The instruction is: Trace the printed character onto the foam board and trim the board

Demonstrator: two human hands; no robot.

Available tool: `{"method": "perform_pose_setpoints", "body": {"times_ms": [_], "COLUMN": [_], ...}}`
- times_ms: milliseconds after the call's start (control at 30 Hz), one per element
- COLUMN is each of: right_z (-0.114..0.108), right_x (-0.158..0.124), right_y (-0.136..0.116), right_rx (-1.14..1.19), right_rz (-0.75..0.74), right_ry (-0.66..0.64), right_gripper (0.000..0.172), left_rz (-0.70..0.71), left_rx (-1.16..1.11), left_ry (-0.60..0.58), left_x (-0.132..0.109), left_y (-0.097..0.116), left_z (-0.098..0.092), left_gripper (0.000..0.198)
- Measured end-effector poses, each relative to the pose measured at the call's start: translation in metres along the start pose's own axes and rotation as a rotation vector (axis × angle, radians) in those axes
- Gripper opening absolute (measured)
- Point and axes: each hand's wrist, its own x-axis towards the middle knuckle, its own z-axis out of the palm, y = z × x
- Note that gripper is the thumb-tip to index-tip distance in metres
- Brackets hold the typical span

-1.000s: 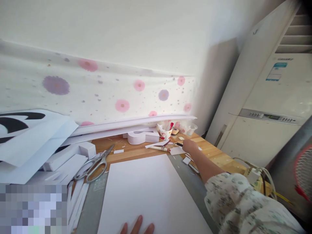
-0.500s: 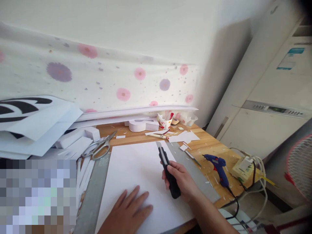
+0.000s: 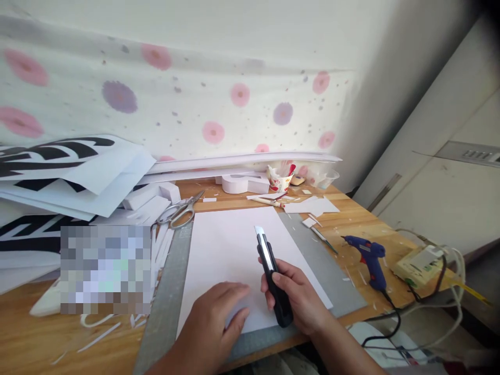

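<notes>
My right hand is wrapped round a black utility knife, its blade extended and pointing away from me above a white sheet of board. The board lies on a grey cutting mat on a wooden table. My left hand rests on the near edge of the board, fingers curled down onto it, just left of the knife.
Scissors lie at the mat's far left corner. A blue glue gun and a power strip with cables sit to the right. Stacked printed sheets fill the left. A cup, white offcuts and a foam shape line the back.
My right hand reached to the back of the table, came back holding the knife, and now holds it over the board's near edge. My left hand's fingers have curled. The view tilted down.
</notes>
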Motion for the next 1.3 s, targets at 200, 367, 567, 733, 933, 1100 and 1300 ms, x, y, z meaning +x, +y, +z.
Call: {"method": "perform_pose_setpoints", "body": {"times_ms": [200,367,567,733,933,1100,1300], "right_z": [0.014,0.024,0.028,0.028,0.029,0.022,0.017], "right_x": [-0.011,-0.016,-0.018,-0.021,-0.022,-0.024,-0.031], "right_y": [-0.006,-0.012,-0.014,-0.012,-0.013,-0.009,-0.002], "right_rx": [-0.110,-0.335,-0.442,-0.526,-0.424,-0.282,0.002], "right_rz": [-0.032,-0.052,-0.056,-0.094,-0.071,-0.050,0.055], "right_ry": [-0.107,-0.150,-0.059,-0.014,-0.021,-0.036,-0.057], "right_gripper": [0.025,0.030,0.031,0.031,0.034,0.030,0.034], "left_rz": [-0.349,-0.343,-0.354,-0.365,-0.366,-0.303,-0.051], "left_rx": [-0.721,-0.842,-0.933,-1.018,-1.029,-0.692,-0.356], "left_ry": [0.186,0.246,0.238,0.246,0.317,0.141,-0.515], "left_x": [0.036,0.059,0.060,0.059,0.055,0.029,-0.021], "left_y": [0.023,0.027,0.029,0.029,0.026,0.016,0.011], "left_z": [-0.032,-0.048,-0.049,-0.049,-0.052,-0.066,-0.099], "left_gripper": [0.029,0.022,0.013,0.009,0.013,0.021,0.027]}}
